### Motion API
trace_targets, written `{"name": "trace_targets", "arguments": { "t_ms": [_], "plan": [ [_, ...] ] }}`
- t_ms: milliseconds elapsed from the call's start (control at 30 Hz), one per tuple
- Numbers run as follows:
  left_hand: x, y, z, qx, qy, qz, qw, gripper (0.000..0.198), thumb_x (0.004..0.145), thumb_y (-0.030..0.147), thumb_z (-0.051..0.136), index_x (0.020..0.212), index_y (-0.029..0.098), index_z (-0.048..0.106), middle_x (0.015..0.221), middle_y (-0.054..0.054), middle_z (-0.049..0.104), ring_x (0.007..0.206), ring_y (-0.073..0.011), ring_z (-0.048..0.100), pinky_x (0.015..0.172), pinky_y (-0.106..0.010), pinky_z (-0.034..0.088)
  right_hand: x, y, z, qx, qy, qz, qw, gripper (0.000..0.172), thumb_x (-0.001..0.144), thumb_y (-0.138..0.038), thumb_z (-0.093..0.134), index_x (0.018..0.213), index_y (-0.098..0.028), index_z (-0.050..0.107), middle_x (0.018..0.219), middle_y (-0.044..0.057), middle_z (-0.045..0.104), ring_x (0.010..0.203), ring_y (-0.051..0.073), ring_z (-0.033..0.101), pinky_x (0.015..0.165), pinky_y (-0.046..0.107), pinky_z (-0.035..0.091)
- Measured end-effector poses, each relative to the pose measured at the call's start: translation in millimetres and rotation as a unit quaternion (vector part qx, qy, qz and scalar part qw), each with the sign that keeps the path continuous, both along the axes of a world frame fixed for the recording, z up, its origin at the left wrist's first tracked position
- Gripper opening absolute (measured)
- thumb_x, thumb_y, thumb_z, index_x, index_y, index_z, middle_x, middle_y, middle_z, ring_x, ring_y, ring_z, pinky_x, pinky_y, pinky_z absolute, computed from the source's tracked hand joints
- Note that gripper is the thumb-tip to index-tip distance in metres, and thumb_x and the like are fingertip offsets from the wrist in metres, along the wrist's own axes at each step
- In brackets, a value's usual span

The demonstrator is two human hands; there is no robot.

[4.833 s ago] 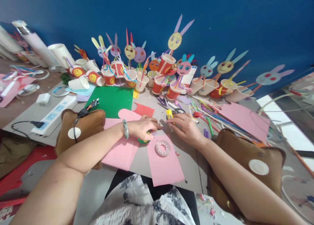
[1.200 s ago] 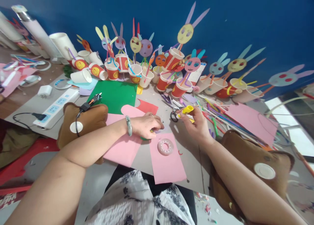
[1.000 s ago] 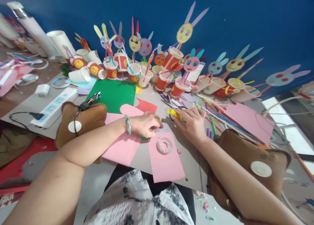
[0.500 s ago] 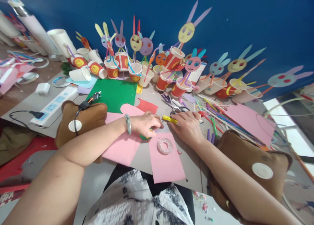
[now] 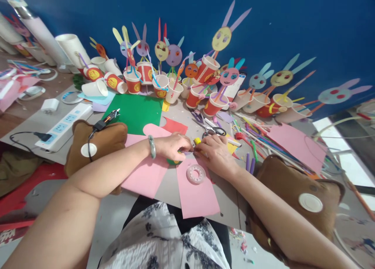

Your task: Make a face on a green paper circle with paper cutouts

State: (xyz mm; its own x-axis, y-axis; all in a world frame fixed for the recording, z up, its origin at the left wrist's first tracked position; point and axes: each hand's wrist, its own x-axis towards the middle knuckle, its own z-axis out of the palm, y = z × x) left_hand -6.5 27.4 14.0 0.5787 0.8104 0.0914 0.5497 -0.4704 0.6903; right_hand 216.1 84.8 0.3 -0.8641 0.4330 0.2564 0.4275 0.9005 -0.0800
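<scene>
My left hand is closed with its fingers curled down, its fingertips close to those of my right hand. What it pinches is hidden; a small purple bit shows near the fingertips. Under its palm side lies a round green-and-yellow thing, mostly covered. My right hand has bent fingers closed round a slim yellow tool; only its end sticks out, so its kind is unclear. Just in front of both hands, a clear tape roll lies flat on a pink paper sheet.
Scissors lie beyond my right hand, with pipe cleaners to the right. A green sheet and a power strip are at left. Paper cups with rabbit figures line the blue wall. Brown cushions flank my arms.
My right hand has moved left and closer to my left hand, with the yellow tool now mostly covered by its fingers. A yellow paper piece now shows behind the right hand.
</scene>
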Motion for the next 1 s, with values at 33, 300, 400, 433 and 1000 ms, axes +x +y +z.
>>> {"name": "trace_targets", "arguments": {
  "t_ms": [33, 300, 400, 433, 1000],
  "plan": [
    [-1, 1, -0.4, -0.003, -0.004, -0.008, 1.0, 0.017, 0.066, 0.017, 0.054, 0.063, 0.019, 0.037, 0.086, -0.005, 0.066, 0.083, -0.0178, 0.056, 0.083, -0.034, 0.037, -1, -1, 0.9, -0.001, -0.013, -0.005, 1.0, 0.019, 0.096, -0.029, 0.056, 0.089, -0.019, 0.071, 0.088, 0.008, 0.063, 0.089, 0.024, 0.05, 0.082, 0.04, 0.032],
    [-2, 0, 5.6, -0.078, -0.076, 0.048, 0.993, 0.013, 0.067, 0.02, 0.051, 0.062, 0.019, 0.039, 0.065, 0.002, 0.046, 0.063, -0.0113, 0.038, 0.061, -0.027, 0.031, -5, -4, 3.5, 0.025, -0.029, 0.003, 0.999, 0.016, 0.096, -0.022, 0.052, 0.095, -0.019, 0.068, 0.138, 0.015, 0.055, 0.123, 0.032, 0.045, 0.098, 0.048, 0.034],
    [-1, -2, 10.9, -0.113, -0.126, 0.094, 0.981, 0.009, 0.069, 0.02, 0.052, 0.065, 0.018, 0.044, 0.068, 0.002, 0.052, 0.065, -0.0112, 0.045, 0.062, -0.025, 0.037, -5, -3, 2.3, 0.029, -0.032, 0.005, 0.999, 0.017, 0.095, -0.018, 0.05, 0.096, -0.018, 0.067, 0.146, 0.017, 0.05, 0.132, 0.034, 0.041, 0.102, 0.052, 0.033],
    [-1, -2, 12.3, -0.123, -0.143, 0.102, 0.977, 0.008, 0.069, 0.02, 0.053, 0.066, 0.018, 0.046, 0.071, 0.001, 0.055, 0.067, -0.0116, 0.048, 0.064, -0.025, 0.04, -5, -3, 1.9, 0.028, -0.034, 0.005, 0.999, 0.017, 0.094, -0.017, 0.05, 0.097, -0.018, 0.067, 0.147, 0.018, 0.05, 0.133, 0.034, 0.041, 0.103, 0.053, 0.032],
    [9, -5, 13.9, -0.23, -0.323, 0.164, 0.903, 0.01, 0.075, 0.02, 0.061, 0.072, 0.015, 0.053, 0.069, 0.002, 0.054, 0.063, -0.0083, 0.05, 0.06, -0.022, 0.041, 0, -3, 17.6, -0.264, 0.305, -0.167, 0.899, 0.012, 0.083, -0.032, 0.065, 0.077, -0.022, 0.064, 0.079, 0.003, 0.071, 0.077, 0.022, 0.066, 0.076, 0.037, 0.049]
  ]
}}
